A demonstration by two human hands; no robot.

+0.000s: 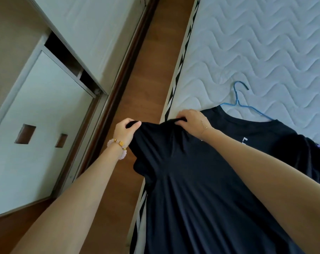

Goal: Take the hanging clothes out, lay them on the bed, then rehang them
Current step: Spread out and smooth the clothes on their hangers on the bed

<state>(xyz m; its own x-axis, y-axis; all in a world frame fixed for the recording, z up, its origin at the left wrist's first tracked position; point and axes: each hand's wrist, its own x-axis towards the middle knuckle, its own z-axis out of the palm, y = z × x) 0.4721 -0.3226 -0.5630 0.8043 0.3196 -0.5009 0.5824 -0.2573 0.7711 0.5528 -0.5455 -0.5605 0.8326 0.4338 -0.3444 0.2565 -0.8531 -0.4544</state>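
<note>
As left hand (124, 130), right hand (191, 122) pinch, shirt (184, 184) between

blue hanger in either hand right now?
No: the hanger lies on the bed in a shirt's collar, while the left hand and right hand grip a dark garment.

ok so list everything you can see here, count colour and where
held garment: 1, dark navy, over the mattress edge, gripped at its top by both hands
t-shirt: 1, dark with white lettering, on the mattress, on the hanger
hanger: 1, blue, on the mattress, inside the t-shirt's collar
mattress: 1, white quilted, right
floor: 1, brown wood, between mattress and wardrobe
wardrobe: 1, white, left
bead bracelet: 1, pink and gold, left wrist
left hand: 1, fingers curled on the held garment
right hand: 1, fingers pinching the held garment
</note>
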